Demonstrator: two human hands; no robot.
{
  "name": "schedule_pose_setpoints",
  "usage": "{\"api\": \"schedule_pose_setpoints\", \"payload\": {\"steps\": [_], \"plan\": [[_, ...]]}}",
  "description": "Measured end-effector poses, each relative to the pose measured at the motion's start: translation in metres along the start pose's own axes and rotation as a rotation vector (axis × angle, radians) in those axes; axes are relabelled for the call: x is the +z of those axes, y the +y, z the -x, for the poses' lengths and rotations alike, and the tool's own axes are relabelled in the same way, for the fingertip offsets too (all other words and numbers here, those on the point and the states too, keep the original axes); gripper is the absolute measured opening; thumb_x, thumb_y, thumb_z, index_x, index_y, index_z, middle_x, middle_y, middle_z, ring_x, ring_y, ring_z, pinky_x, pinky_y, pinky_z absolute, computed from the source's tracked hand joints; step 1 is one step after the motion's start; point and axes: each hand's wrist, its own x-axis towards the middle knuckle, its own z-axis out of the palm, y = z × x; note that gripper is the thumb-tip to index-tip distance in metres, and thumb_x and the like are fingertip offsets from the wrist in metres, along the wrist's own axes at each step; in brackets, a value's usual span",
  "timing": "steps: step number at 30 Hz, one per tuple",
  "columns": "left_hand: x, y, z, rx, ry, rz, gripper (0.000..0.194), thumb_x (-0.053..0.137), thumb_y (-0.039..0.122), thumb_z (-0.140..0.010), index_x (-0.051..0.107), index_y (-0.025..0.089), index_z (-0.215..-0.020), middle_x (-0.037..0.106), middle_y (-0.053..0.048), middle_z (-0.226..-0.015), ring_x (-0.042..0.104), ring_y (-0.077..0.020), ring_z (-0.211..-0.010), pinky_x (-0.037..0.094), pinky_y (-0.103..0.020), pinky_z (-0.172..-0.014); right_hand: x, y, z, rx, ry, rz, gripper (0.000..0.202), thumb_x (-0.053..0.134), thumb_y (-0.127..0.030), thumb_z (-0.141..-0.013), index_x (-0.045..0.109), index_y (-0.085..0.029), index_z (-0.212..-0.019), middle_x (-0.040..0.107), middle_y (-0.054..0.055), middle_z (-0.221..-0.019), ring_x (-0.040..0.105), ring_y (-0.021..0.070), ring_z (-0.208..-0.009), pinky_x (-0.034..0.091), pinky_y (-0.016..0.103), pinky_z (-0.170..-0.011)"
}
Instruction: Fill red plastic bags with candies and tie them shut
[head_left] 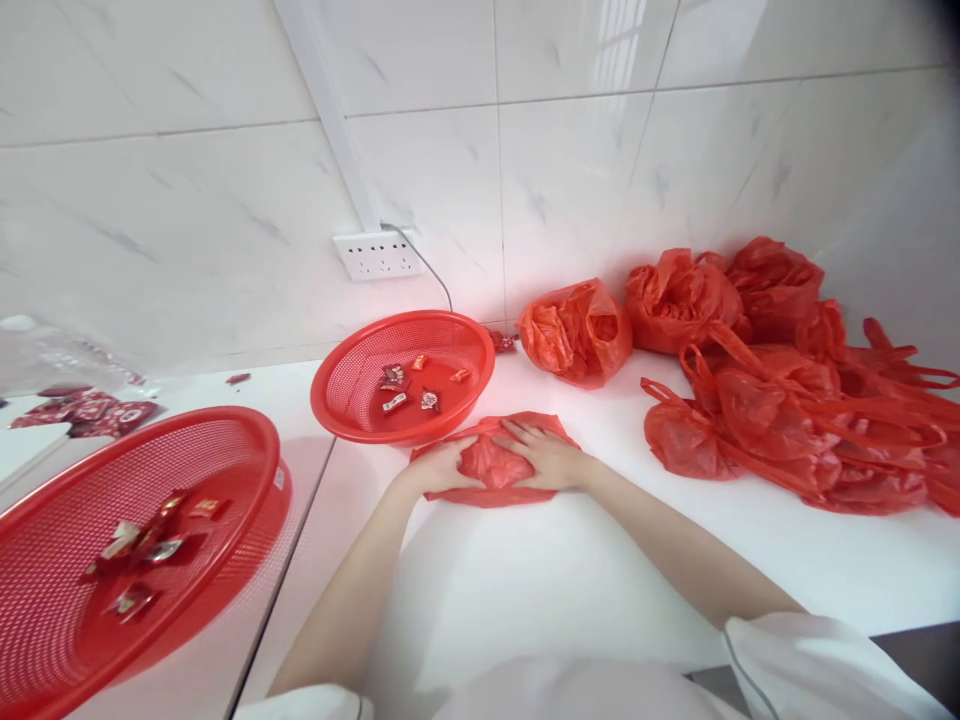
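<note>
A red plastic bag [495, 468] lies on the white table in front of me, its middle bulging slightly. My left hand [444, 466] rests on the bag's left side, with the thumb and fingers apart. On the right side of the bag lies my right hand [551, 455], its fingers spread over the thin plastic. Just behind the bag stands a round red basket [341, 405] with several small wrapped pieces [395, 377] inside.
A larger red basket [247, 440] with several wrapped pieces stands at the left. Stuffed red bags [577, 335] line the wall, and tied red bags [795, 410] are piled at the right. A socket strip [379, 256] is on the tiled wall.
</note>
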Motion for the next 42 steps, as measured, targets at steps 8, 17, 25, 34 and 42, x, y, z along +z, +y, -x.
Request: {"api": "schedule_pose_setpoints", "payload": {"steps": [8,17,25,34,42], "plan": [[0.015,-0.004,0.021,0.021,0.306,0.418,0.056,0.078,0.050,-0.062,0.071,0.023,-0.110,0.062,-0.002,-0.079,0.056,-0.0174,-0.075,0.046,-0.027,-0.068,0.008,0.006,0.001,-0.129,0.113,-0.007,0.086,0.064,-0.057,-0.079,0.033,-0.018,-0.149,0.022,0.016,-0.158,0.024,0.0335,-0.144,0.028,0.050,-0.115],[-0.007,0.028,0.027,-0.391,0.316,1.525,0.063,0.050,0.066,-0.081,0.067,0.009,-0.099,0.071,-0.018,-0.097,0.070,-0.0204,-0.078,0.058,-0.025,-0.065,0.015,-0.007,0.003,-0.318,0.459,0.275,0.039,0.042,-0.037,-0.098,0.058,-0.015,-0.127,0.059,0.016,-0.132,0.057,0.0263,-0.120,0.048,0.045,-0.099],[0.015,-0.003,0.017,-0.163,0.541,1.630,0.014,0.057,0.011,-0.072,0.067,0.015,-0.081,0.075,-0.004,-0.087,0.070,-0.0156,-0.084,0.057,-0.025,-0.080,0.011,-0.012,0.004,-0.349,0.631,0.272,0.032,0.042,-0.023,-0.096,0.062,-0.019,-0.120,0.065,0.014,-0.121,0.060,0.0241,-0.112,0.050,0.042,-0.093],[0.035,-0.001,0.007,-0.085,0.528,1.563,0.029,0.067,0.010,-0.063,0.069,0.016,-0.091,0.074,-0.004,-0.093,0.069,-0.0209,-0.089,0.057,-0.037,-0.082,-0.006,-0.061,-0.047,-0.125,0.762,0.099,0.036,0.042,-0.028,-0.095,0.054,-0.016,-0.127,0.050,0.014,-0.140,0.045,0.0264,-0.129,0.037,0.048,-0.108],[0.039,0.006,0.014,-0.118,0.507,1.495,0.046,0.074,0.008,-0.056,0.067,0.016,-0.100,0.074,-0.005,-0.096,0.069,-0.0259,-0.089,0.055,-0.046,-0.085,0.019,-0.043,-0.048,-0.069,0.681,0.154,0.069,0.045,-0.050,-0.093,0.029,-0.010,-0.148,0.036,0.019,-0.151,0.030,0.0280,-0.142,0.012,0.057,-0.118]]}}
